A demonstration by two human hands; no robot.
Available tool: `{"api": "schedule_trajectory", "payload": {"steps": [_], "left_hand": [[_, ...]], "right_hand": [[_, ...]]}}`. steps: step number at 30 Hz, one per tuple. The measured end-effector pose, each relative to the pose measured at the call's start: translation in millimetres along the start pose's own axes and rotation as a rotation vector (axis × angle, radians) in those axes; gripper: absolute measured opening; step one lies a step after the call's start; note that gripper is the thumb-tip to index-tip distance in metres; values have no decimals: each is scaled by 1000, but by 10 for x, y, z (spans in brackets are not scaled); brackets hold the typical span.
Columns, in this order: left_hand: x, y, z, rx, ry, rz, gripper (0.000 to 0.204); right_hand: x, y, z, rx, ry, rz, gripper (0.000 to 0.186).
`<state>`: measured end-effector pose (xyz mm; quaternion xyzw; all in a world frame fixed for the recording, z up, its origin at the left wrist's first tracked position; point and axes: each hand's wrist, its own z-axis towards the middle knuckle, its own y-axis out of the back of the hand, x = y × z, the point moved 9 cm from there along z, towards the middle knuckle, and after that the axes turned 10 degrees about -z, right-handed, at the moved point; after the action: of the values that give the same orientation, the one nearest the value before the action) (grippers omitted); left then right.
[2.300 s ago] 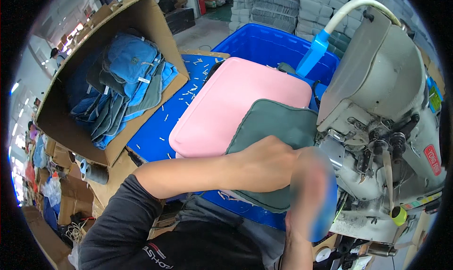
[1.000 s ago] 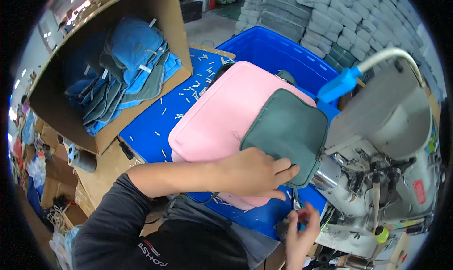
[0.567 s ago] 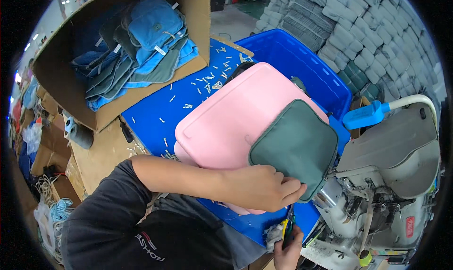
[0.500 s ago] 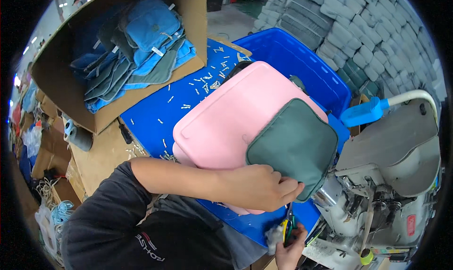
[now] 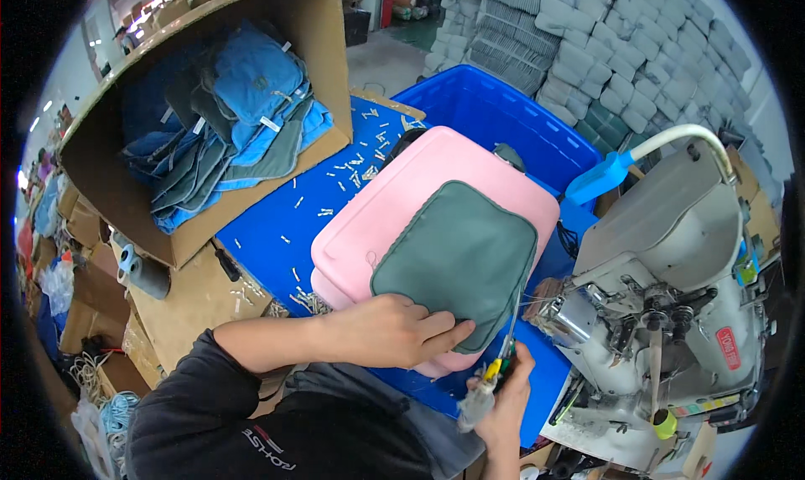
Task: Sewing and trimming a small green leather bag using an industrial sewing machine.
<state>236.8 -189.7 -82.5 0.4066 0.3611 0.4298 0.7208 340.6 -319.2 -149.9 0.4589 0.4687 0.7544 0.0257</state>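
A dark green, rounded-square fabric piece [image 5: 461, 245] lies flat on a pink plastic bin lid [image 5: 360, 220]. My left hand [image 5: 398, 333] rests at its near edge, fingers and thumb pinching the corner. Below the fabric's near right corner, my right hand [image 5: 510, 392] grips a pair of thread snips [image 5: 495, 368] with yellow and green on the handle. The blades point up along the fabric's right edge; whether they touch it I cannot tell. A grey fluffy wad [image 5: 476, 406] hangs by the handle.
An open cardboard box [image 5: 327, 69] with blue and grey-green fabric pieces stands left. Thread scraps [image 5: 344, 178] litter the blue surface [image 5: 268, 233]. Behind is a blue tub [image 5: 470, 82]; to the right, a sewing machine [image 5: 620, 304]. Grey stacked bundles [image 5: 587, 27] line the back.
The green fabric has shifted left on the pink lid, with my left hand moving along. My right hand has risen with the snips to the fabric's right edge. The view has turned slightly.
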Motion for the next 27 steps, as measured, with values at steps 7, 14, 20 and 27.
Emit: {"api": "schedule_trajectory", "payload": {"steps": [7, 14, 20, 27], "left_hand": [[89, 27, -121, 17, 6, -5, 52], [158, 139, -162, 5, 98, -124, 46], [657, 684, -275, -341, 425, -135, 45], [1410, 374, -230, -67, 833, -234, 44]], "right_hand": [[-114, 7, -327, 4, -29, 109, 71], [-350, 194, -382, 14, -148, -15, 65], [-415, 388, -335, -120, -151, -509, 66], [-11, 426, -355, 18, -6, -716, 35]]}}
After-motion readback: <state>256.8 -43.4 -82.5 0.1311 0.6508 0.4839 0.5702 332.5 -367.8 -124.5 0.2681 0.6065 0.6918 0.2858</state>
